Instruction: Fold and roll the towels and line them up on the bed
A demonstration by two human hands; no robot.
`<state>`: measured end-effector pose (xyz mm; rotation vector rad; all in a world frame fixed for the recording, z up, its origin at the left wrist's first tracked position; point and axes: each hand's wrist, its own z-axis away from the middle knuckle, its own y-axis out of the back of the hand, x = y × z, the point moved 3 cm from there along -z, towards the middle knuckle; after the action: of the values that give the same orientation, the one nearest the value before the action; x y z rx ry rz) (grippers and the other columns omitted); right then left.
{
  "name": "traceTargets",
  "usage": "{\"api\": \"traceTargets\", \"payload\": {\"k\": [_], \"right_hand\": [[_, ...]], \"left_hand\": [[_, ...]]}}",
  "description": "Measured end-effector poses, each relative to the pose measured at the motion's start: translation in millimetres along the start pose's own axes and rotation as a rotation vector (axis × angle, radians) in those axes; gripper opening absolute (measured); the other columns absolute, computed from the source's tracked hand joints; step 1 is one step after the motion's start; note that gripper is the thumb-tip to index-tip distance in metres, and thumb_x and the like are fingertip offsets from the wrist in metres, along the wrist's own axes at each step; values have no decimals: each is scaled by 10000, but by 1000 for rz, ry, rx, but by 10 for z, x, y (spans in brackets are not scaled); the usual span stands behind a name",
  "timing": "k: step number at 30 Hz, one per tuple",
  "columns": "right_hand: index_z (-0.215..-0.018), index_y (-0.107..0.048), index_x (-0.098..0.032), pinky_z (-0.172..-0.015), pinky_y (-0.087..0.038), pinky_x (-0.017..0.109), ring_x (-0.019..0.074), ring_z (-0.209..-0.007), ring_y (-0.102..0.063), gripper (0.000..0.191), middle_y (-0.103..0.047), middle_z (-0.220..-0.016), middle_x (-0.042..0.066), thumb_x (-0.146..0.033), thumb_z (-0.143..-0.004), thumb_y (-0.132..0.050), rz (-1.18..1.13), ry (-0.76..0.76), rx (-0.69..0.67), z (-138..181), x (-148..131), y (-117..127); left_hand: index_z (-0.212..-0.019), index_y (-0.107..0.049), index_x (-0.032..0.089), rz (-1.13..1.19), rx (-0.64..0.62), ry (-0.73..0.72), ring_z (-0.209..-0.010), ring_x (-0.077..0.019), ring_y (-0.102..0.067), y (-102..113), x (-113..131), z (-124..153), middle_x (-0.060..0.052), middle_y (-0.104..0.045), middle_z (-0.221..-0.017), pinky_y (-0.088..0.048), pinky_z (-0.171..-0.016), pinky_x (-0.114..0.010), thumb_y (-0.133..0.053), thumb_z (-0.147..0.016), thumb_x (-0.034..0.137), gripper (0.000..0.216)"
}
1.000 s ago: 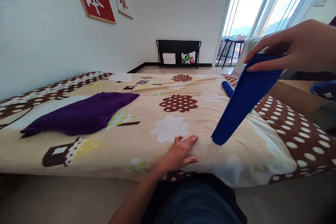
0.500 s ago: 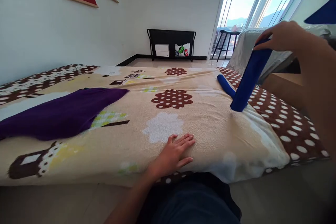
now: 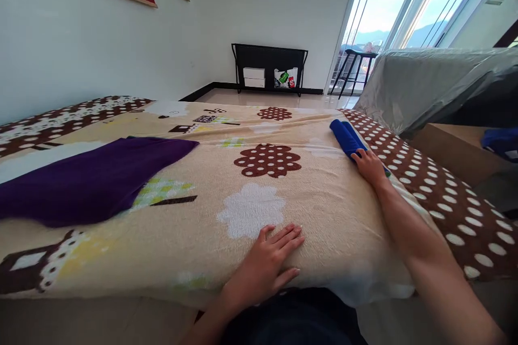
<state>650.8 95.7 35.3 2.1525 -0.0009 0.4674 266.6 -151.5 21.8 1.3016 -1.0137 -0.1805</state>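
Observation:
My left hand (image 3: 269, 261) lies flat and open on the patterned blanket (image 3: 251, 210) near the bed's front edge. My right hand (image 3: 369, 165) reaches out to the right side of the bed and rests on the near end of the rolled blue cloths (image 3: 346, 136) lying there. Its fingers curl down over the cloth, and I cannot see whether they grip it. A purple cloth (image 3: 89, 178) is spread out on the left part of the blanket, away from both hands.
A grey covered sofa (image 3: 429, 83) and a brown box (image 3: 453, 148) with another blue cloth (image 3: 499, 140) stand to the right of the bed. A black rack (image 3: 269, 67) and a stool (image 3: 356, 67) stand at the far wall by the window.
My right hand has come down from the air and laid the hanging blue cloth on the bed beside the other blue roll. The left hand has stayed flat on the blanket.

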Motion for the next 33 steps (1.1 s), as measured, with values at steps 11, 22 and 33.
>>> {"api": "traceTargets", "payload": {"k": [11,22,33], "right_hand": [[-1333,-598,-222,-969,-400,471,327,-1170,-532,441,-471,-1490,145,-191,-942,-398,13,-22,-121,493,135,-202],[-1410,-511,-185,-928,-355,479,354,-1127,-519,518,-553,-1379,208,-221,-897,-453,-81,-82,96,537,191,55],[-1408,-512,-206,-968,-398,451,318,-1171,-544,491,-584,-1336,169,-271,-927,-444,-125,-108,72,588,249,327]], "left_hand": [[-1319,-605,181,-320,434,445,-1348,-280,-515,1106,-1296,675,-140,-580,-1434,-353,-1148,-447,-481,-967,406,436],[-1383,-486,89,-814,360,967,-1256,-366,-475,2031,-2244,1575,-176,-571,-1346,-384,-1021,-534,-439,-984,358,484],[-1034,-696,86,-710,789,925,-1000,-280,-560,2218,-2363,1746,-67,-615,-922,-418,-859,-364,-503,-938,365,353]]}}
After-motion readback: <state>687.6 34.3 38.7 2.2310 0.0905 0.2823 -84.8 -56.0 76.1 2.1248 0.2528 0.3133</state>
